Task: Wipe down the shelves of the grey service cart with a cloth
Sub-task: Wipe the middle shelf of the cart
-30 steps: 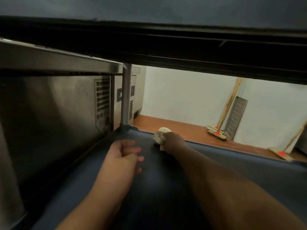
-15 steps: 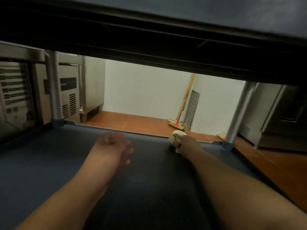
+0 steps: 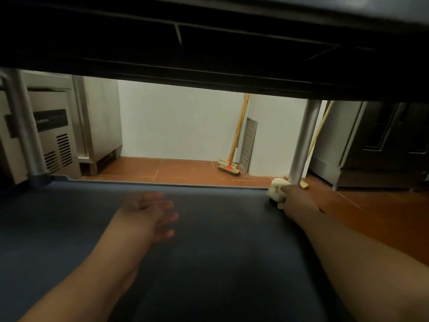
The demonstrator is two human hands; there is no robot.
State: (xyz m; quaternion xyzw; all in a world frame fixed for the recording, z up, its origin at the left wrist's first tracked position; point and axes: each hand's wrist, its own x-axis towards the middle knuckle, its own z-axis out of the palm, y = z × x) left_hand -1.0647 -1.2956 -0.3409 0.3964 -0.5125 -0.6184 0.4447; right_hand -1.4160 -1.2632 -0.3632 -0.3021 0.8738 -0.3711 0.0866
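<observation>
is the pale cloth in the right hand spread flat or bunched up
Bunched up: the pale cloth bulges as a wad from the right hand gripping it on the grey shelf.

The grey cart shelf (image 3: 209, 263) bears a bunched pale cloth (image 3: 277, 190) at its far right corner, beside the metal post (image 3: 304, 140).

— Any text readable?
— Only a dark label plate (image 3: 51, 120) on the front of the stainless refrigeration unit (image 3: 50, 138), at the left edge of the frame, above the vent slots. Pale lettering across it, too blurred to spell out.
— Brand, numbers?
— Cannot tell.
— Anything on the oven-like cabinet (image 3: 385, 145) at the right edge?
— Nothing legible; dark and smeared.
— On the broom (image 3: 228, 167) against the wall, centre right?
— Orange patch on the head, no lettering made out.
</observation>
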